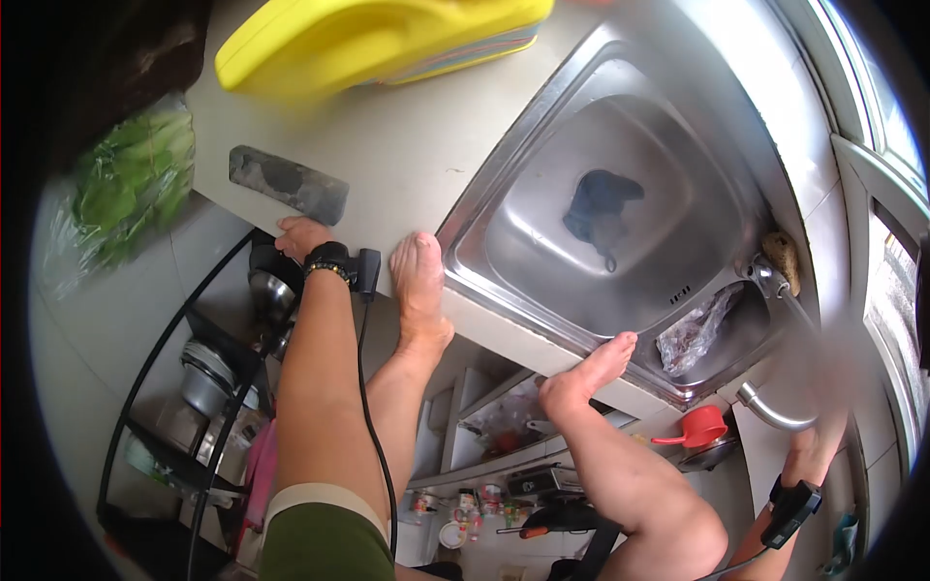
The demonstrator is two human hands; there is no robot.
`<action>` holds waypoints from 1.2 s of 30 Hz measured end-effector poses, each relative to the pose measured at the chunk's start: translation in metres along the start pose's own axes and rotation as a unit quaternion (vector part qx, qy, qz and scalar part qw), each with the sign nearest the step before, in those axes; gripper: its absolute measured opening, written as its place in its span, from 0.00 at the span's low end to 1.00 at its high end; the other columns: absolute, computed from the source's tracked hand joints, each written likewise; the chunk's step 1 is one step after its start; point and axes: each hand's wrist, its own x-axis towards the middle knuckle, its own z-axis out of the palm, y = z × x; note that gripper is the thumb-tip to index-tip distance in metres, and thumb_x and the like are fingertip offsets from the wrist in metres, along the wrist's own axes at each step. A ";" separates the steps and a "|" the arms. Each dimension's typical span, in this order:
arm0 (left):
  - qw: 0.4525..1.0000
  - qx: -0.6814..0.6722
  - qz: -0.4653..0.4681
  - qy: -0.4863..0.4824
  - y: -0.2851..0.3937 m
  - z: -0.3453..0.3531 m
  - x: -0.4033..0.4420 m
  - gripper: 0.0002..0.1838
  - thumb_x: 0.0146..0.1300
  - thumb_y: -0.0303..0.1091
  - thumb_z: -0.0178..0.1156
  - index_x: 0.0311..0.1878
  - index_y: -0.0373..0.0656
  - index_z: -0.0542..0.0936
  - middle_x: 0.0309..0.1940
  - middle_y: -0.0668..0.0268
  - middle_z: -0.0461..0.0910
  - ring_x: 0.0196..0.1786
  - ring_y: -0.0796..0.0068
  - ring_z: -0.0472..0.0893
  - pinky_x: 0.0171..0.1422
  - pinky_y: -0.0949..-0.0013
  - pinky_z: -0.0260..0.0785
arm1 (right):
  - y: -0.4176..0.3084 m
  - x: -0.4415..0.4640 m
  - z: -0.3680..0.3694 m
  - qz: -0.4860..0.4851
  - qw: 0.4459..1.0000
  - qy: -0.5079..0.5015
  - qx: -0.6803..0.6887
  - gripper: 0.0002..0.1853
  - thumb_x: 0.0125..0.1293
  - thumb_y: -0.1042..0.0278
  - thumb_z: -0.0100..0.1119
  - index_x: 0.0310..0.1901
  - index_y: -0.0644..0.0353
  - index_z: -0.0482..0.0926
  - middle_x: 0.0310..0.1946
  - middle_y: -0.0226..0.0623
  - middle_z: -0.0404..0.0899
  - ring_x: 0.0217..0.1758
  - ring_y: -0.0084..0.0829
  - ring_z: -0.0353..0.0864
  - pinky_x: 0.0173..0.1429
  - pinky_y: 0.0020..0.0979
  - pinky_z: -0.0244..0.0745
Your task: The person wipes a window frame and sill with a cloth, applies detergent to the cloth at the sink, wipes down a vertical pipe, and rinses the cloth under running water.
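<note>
At the counter's front edge lies my left hand (305, 235), open and partly foreshortened, wearing a black wrist strap and a bead bracelet. Just beyond its fingers is a dark grey oblong block (289, 183) like a whetstone, with a wet-looking patch on top. My right hand (821, 426) is at the far right, close to a curved metal tap (775, 407). A smear hides its fingers. A black cabled device (792, 513) is strapped to that wrist. Dark wet cloth-like material (603, 205) lies in the steel sink (542, 242).
Bare feet (418, 281) rest along the counter edge (504, 329). A yellow jug (378, 44) stands at the back. Bagged greens (136, 184) are at left, above a black rack (199, 465) of pots. A plastic bag (696, 334) lies in the small basin; a red ladle-like scoop (704, 426) is below.
</note>
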 end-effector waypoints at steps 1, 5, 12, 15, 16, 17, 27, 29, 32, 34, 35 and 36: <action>1.000 0.001 -0.007 -0.006 0.005 -0.006 -0.005 0.34 0.68 0.53 0.33 0.49 0.21 0.63 0.47 0.30 0.71 0.49 0.37 0.75 0.54 0.49 0.70 | 0.000 -0.001 0.000 -0.001 1.000 0.002 -0.007 0.23 0.70 0.76 0.42 0.66 0.62 0.60 0.34 0.37 0.73 0.24 0.15 0.63 0.17 0.15 0.57; 1.000 0.019 -0.007 -0.013 -0.001 -0.002 0.006 0.33 0.67 0.53 0.33 0.49 0.22 0.62 0.46 0.31 0.72 0.48 0.37 0.76 0.53 0.48 0.70 | 0.000 -0.002 -0.001 -0.035 0.999 0.005 -0.033 0.23 0.70 0.76 0.42 0.66 0.63 0.59 0.34 0.38 0.73 0.24 0.16 0.63 0.17 0.15 0.57; 0.998 -0.001 -0.021 -0.053 0.019 -0.022 -0.015 0.33 0.66 0.51 0.31 0.52 0.21 0.59 0.51 0.32 0.69 0.53 0.38 0.73 0.59 0.50 0.67 | 0.000 0.003 -0.007 -0.017 0.999 0.010 -0.043 0.22 0.70 0.75 0.42 0.65 0.66 0.59 0.36 0.41 0.75 0.24 0.16 0.65 0.18 0.15 0.60; 0.998 0.007 -0.030 -0.054 0.023 -0.022 -0.020 0.33 0.66 0.50 0.31 0.52 0.20 0.59 0.50 0.32 0.70 0.52 0.38 0.74 0.58 0.50 0.67 | -0.003 0.005 -0.010 -0.013 0.998 0.009 -0.055 0.22 0.69 0.75 0.44 0.63 0.68 0.60 0.36 0.41 0.75 0.23 0.16 0.66 0.18 0.15 0.61; 0.998 0.014 -0.029 -0.051 0.026 -0.025 -0.023 0.32 0.66 0.50 0.31 0.51 0.21 0.59 0.49 0.32 0.70 0.52 0.38 0.74 0.58 0.49 0.67 | -0.003 0.006 -0.011 -0.009 0.998 0.005 -0.059 0.22 0.69 0.75 0.44 0.63 0.68 0.60 0.36 0.41 0.76 0.23 0.16 0.66 0.18 0.15 0.61; 0.998 0.020 -0.028 -0.048 0.028 -0.026 -0.023 0.32 0.66 0.50 0.31 0.51 0.21 0.59 0.49 0.32 0.70 0.51 0.38 0.74 0.58 0.49 0.67 | -0.003 0.007 -0.013 -0.006 0.998 0.005 -0.064 0.22 0.69 0.75 0.44 0.63 0.68 0.60 0.36 0.41 0.76 0.23 0.16 0.66 0.18 0.15 0.61; 0.999 -0.050 -0.015 0.008 0.007 -0.005 -0.011 0.22 0.67 0.48 0.36 0.42 0.33 0.64 0.39 0.42 0.75 0.44 0.43 0.76 0.46 0.58 0.71 | -0.001 0.012 -0.020 -0.011 0.999 -0.012 -0.049 0.23 0.68 0.77 0.44 0.64 0.69 0.58 0.35 0.38 0.74 0.23 0.14 0.64 0.18 0.14 0.59; 1.000 -0.013 0.011 0.004 -0.004 -0.005 -0.002 0.22 0.68 0.47 0.37 0.43 0.33 0.64 0.41 0.41 0.75 0.44 0.43 0.76 0.47 0.57 0.71 | -0.001 0.003 -0.012 -0.010 0.998 -0.005 -0.061 0.24 0.68 0.77 0.44 0.65 0.69 0.57 0.34 0.37 0.74 0.22 0.14 0.62 0.18 0.14 0.59; 0.999 0.015 0.037 0.000 -0.013 -0.004 0.008 0.22 0.70 0.48 0.37 0.44 0.32 0.63 0.44 0.39 0.75 0.46 0.44 0.76 0.48 0.56 0.71 | -0.002 0.003 -0.013 -0.005 0.998 0.003 -0.058 0.24 0.68 0.77 0.43 0.65 0.68 0.57 0.34 0.37 0.74 0.21 0.14 0.62 0.17 0.14 0.59; 0.999 0.011 0.042 -0.010 -0.009 -0.003 0.002 0.24 0.70 0.49 0.36 0.45 0.31 0.63 0.45 0.38 0.74 0.47 0.44 0.76 0.50 0.54 0.70 | -0.002 0.004 -0.011 -0.002 0.998 0.019 -0.054 0.24 0.68 0.77 0.43 0.65 0.68 0.58 0.34 0.37 0.74 0.20 0.13 0.60 0.16 0.14 0.58; 0.998 0.017 0.052 -0.010 -0.009 -0.006 -0.001 0.25 0.70 0.50 0.35 0.45 0.31 0.63 0.45 0.37 0.74 0.47 0.43 0.76 0.50 0.53 0.70 | -0.003 0.001 -0.010 -0.002 0.998 0.023 -0.057 0.24 0.68 0.77 0.43 0.65 0.68 0.58 0.34 0.37 0.74 0.20 0.13 0.60 0.16 0.14 0.58; 0.998 0.018 0.061 -0.007 -0.008 -0.006 -0.003 0.26 0.70 0.51 0.35 0.46 0.31 0.63 0.45 0.37 0.74 0.47 0.43 0.76 0.51 0.52 0.70 | -0.005 0.002 -0.008 -0.007 0.998 0.023 -0.057 0.24 0.68 0.77 0.43 0.65 0.68 0.58 0.34 0.37 0.74 0.19 0.13 0.60 0.16 0.14 0.57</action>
